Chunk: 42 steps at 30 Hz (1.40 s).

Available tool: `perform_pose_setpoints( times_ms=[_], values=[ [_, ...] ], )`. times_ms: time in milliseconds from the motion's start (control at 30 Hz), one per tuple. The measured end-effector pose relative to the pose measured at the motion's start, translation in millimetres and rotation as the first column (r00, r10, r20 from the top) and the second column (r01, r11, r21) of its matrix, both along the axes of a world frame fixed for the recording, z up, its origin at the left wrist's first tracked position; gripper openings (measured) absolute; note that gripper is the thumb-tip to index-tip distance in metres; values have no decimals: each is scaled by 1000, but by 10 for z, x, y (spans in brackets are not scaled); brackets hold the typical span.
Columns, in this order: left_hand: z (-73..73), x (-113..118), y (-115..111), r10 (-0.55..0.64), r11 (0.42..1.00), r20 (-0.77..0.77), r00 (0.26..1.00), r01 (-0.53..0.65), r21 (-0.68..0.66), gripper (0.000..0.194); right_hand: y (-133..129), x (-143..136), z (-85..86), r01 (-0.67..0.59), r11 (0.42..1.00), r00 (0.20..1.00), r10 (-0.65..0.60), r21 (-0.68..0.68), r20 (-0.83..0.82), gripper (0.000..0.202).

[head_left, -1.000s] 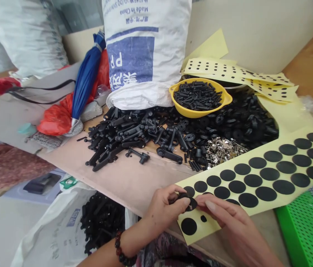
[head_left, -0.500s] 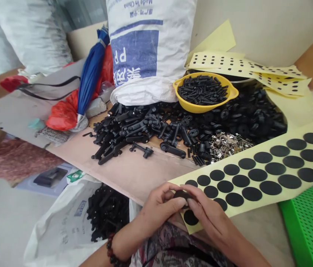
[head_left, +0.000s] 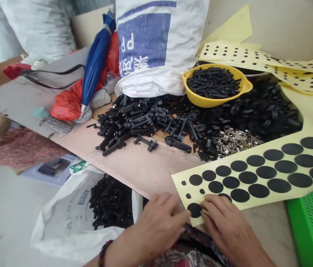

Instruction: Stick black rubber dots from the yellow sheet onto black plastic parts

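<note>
A pale yellow sheet of round black stickers point(head_left: 255, 160) lies across the front of the table, its near corner towards me. My right hand point(head_left: 225, 222) rests at that corner, fingers bent and closed on the sheet beside a black round sticker point(head_left: 194, 210). My left hand point(head_left: 163, 222) is slightly blurred on the sticker's other side, fingers curled in and thumb tip near its left edge. Whatever the left hand may hold is hidden beneath the fingers.
Black plastic arms point(head_left: 136, 122) lie piled on the table near metal clips point(head_left: 236, 142). A yellow bowl point(head_left: 217, 102) holds black screw-like parts. A white sack point(head_left: 184, 37) stands behind. An open bag point(head_left: 53, 218) is at lower left, a green crate point(head_left: 306, 226) at right.
My hands have moved apart, and the dark round piece between them is no longer visible. The sheet's left end is now uncovered, showing small black dots. The view has shifted slightly.
</note>
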<state>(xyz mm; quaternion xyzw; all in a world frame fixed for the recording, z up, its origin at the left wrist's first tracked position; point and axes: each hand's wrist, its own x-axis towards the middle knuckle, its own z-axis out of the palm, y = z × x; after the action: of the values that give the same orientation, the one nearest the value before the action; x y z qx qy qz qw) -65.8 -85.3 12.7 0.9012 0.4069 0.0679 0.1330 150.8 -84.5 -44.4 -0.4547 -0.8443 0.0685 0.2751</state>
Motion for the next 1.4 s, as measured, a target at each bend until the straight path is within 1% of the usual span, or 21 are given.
perform_pose_setpoints(
  times_ms=[33,100,200,300,367,467,567,700,833,933,1033,1133,1233,1300,1367,1400],
  values=[
    [-55,120,12,-39,999,-21,999,40,20,18,-1,1,3,-3,1000,1000,3,-7,-7,16],
    [-153,255,38,-53,996,-58,997,57,67,16,-2,14,22,-13,999,999,12,-37,-36,15],
    [-246,268,54,-43,993,-84,996,52,109,14,4,39,73,-52,992,994,40,-112,-106,14],
    [-269,224,47,-54,989,-90,994,66,134,14,22,57,106,-92,982,984,65,-166,-164,11],
    [-265,210,37,-55,987,-85,995,67,143,13,36,57,94,-59,988,989,39,-140,-140,10],
    [-272,206,22,-56,985,-63,996,66,157,12,46,33,44,-4,996,999,0,-93,-43,10],
    [-305,203,5,-50,983,-45,998,57,175,13,46,6,11,8,995,1000,-6,-99,20,14],
    [-339,201,-8,-58,981,-52,997,67,184,15,59,12,10,22,995,999,-18,-101,42,14],
    [-323,211,-12,-48,985,-45,998,55,162,13,70,11,34,15,996,999,-11,-92,49,12],
    [-305,223,-23,-39,986,-47,998,46,161,11,50,-42,76,25,994,999,-29,-106,-32,16],
    [-304,235,-41,-46,983,-45,998,53,174,9,16,-105,120,-29,994,993,17,-102,-120,18],
    [-297,218,-44,-47,987,-30,998,51,152,11,-7,-122,142,-75,990,987,56,-121,-150,18],
    [-243,135,-7,-69,996,33,997,67,56,12,5,-59,132,-86,990,990,72,-116,-120,17],
    [-184,46,54,-60,997,116,991,64,-32,13,34,20,100,-128,986,990,120,-109,-73,15],
    [-127,-45,156,7,998,178,984,5,-66,17,71,102,44,-193,974,981,192,-122,-24,16],
    [-103,-82,224,53,998,188,981,-45,-49,18,87,134,6,-209,969,978,209,-133,-12,17]
  ],
)
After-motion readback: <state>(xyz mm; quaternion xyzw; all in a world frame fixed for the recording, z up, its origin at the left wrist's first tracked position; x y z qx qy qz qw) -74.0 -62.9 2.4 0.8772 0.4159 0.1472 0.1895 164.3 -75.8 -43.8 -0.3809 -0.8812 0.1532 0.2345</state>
